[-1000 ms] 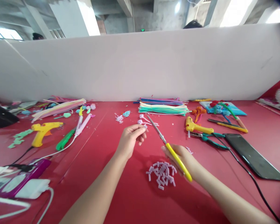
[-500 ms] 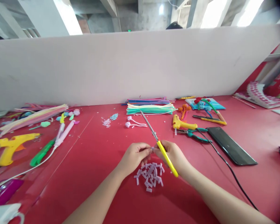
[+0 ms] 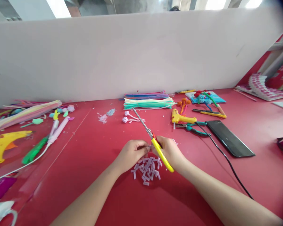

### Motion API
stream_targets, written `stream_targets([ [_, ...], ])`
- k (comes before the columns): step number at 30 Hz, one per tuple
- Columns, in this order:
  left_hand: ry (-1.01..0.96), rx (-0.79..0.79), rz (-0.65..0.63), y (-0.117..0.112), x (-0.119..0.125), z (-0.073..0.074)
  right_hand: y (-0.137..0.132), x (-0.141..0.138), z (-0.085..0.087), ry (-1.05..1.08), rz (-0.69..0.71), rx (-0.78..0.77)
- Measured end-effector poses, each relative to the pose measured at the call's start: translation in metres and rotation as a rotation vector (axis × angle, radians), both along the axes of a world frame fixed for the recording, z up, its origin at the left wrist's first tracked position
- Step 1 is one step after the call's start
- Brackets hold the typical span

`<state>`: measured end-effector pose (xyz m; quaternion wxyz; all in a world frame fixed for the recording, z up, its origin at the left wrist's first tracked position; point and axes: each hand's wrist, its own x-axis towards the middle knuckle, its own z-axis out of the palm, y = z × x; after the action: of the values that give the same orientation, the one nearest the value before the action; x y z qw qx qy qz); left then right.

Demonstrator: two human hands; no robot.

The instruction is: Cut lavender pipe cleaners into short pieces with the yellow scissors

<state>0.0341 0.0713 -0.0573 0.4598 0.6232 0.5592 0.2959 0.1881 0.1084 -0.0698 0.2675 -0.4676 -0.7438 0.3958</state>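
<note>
Yellow-handled scissors lie in my right hand, blades pointing up and to the left. My left hand is closed in a pinch, its fingertips meeting those of my right hand. A small lilac piece shows faintly between the fingertips, mostly hidden. Just below both hands is a loose pile of short lilac cut pieces, resembling snipped pipe cleaner. Beyond the scissors' tip lie two pale lilac pompom-ended stems and a bundle of mint and cream pipe cleaners.
To the right are a yellow glue gun, teal-handled pliers, a black phone and a dark cable. On the left lie another yellow glue gun, a green-handled tool and more pipe cleaners. A white partition closes off the back.
The view has tilted down and shifted slightly, so everything sits higher and a little left. Both hands stay together with the scissors in the right; the scissors look turned slightly.
</note>
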Motion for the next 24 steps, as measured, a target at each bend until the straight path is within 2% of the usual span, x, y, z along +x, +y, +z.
stream_targets([
  [7, -0.119, 0.016, 0.009, 0.004, 0.001, 0.004, 0.005, 0.0, -0.007, -0.018, -0.022, 0.014],
  [14, -0.074, 0.012, -0.013, 0.003, 0.002, -0.001, 0.003, 0.0, -0.008, -0.011, 0.016, 0.01],
  [18, -0.057, 0.028, -0.017, 0.005, -0.002, -0.003, 0.002, 0.002, -0.005, 0.042, 0.027, -0.057],
  [20, 0.014, 0.095, 0.053, 0.01, -0.012, -0.003, 0.003, 0.004, -0.001, 0.079, -0.003, -0.092],
  [22, 0.178, 0.197, 0.207, 0.022, -0.028, -0.001, 0.006, 0.006, 0.004, 0.13, -0.044, -0.134],
  [24, 0.382, 0.257, 0.283, 0.038, -0.044, 0.001, 0.008, 0.008, 0.008, 0.206, -0.07, -0.195],
])
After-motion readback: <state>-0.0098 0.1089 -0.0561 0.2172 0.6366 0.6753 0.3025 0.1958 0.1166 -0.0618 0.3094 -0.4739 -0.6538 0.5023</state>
